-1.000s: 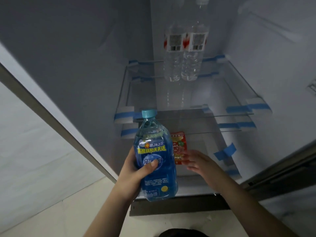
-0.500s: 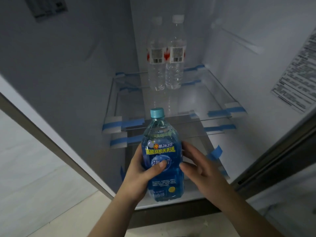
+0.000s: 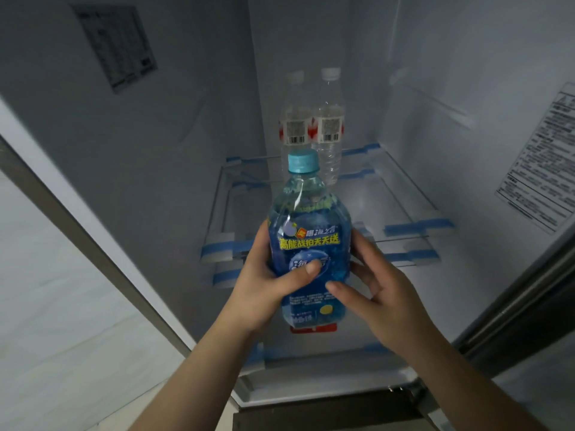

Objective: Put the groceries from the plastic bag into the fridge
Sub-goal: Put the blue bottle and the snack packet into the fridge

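I hold a blue drink bottle (image 3: 308, 244) with a light blue cap upright in front of the open fridge. My left hand (image 3: 264, 281) grips its left side, thumb across the label. My right hand (image 3: 376, 284) wraps its right side, thumb on the lower label. Two clear water bottles (image 3: 314, 129) with white caps stand side by side at the back of the upper glass shelf (image 3: 401, 188). A red packet (image 3: 312, 328) peeks out just below the blue bottle, on a lower level. The plastic bag is out of view.
The glass shelves are held with blue tape (image 3: 417, 227) at their edges. A printed label (image 3: 541, 178) is stuck on the fridge's right wall, another label (image 3: 115, 48) on the left wall. The fridge door edge (image 3: 513, 309) stands at the right, white tiled floor at left.
My right hand left the red packet and came up to grip the blue bottle's right side. The bottle rose toward the upper shelf, and my view tilted up.
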The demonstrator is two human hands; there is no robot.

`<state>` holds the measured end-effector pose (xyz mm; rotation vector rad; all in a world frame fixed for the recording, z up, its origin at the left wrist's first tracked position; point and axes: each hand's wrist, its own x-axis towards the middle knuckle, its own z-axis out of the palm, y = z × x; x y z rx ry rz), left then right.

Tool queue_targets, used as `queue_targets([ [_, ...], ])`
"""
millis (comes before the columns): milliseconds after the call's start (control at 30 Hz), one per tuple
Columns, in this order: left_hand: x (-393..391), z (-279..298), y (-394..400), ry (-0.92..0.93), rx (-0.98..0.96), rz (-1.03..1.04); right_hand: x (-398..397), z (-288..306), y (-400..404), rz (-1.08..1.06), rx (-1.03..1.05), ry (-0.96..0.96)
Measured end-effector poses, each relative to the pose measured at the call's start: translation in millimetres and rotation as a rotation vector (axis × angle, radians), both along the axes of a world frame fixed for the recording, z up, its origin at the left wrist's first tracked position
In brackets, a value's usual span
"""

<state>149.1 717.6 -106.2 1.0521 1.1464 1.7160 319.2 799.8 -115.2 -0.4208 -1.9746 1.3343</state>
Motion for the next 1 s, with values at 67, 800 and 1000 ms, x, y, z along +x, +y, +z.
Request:
queue_targets([
  [67, -3.5, 11.9, 6.8, 0.045, 0.011, -0.009, -2.4, 7.1, 7.9, 0.0, 0.014, 0.006],
  [800, -56.7, 52.5, 94.4, 0.711, -0.157, 0.285, -58.1, 15.4, 90.5, -0.154, 0.035, 0.074],
  [1000, -62.5, 45.0, 105.7, 0.682, -0.151, 0.289, -65.4, 8.2, 102.8, -0.175, 0.009, 0.071],
])
